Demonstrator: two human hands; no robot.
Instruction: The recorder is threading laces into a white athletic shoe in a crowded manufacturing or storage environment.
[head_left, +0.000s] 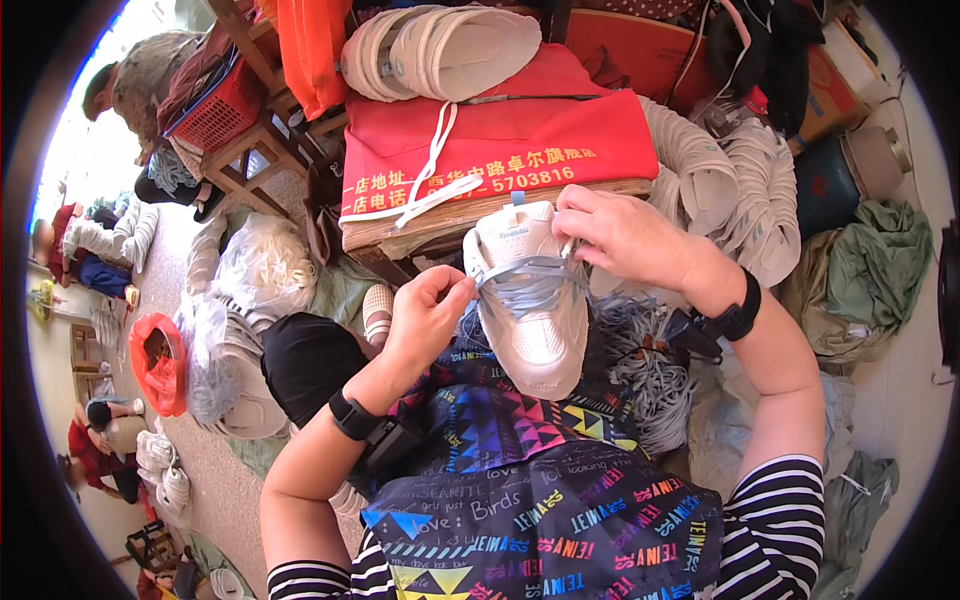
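Note:
A white shoe upper (537, 350), toe pointing at my body, is held upright in front of my apron, against the edge of a low wooden table (385, 235). Grey-blue shoelace (525, 287) crosses its tongue in several rows. On the shoe's left side, my left hand (428, 312) pinches the lace between thumb and fingertips near an eyelet. Opposite it, my right hand (622, 235) is closed at the upper right eyelets, its fingertips pinching the lace. The lace ends are partly hidden by my fingers.
Red cloth (500, 140) covers the table, with a white lace (437, 165) and stacked white uppers (465, 55) on it. Grey laces (655, 385) hang in a bundle at my right. More stacked uppers (765, 200) stand beyond. A red bag (158, 362) and other people are at left.

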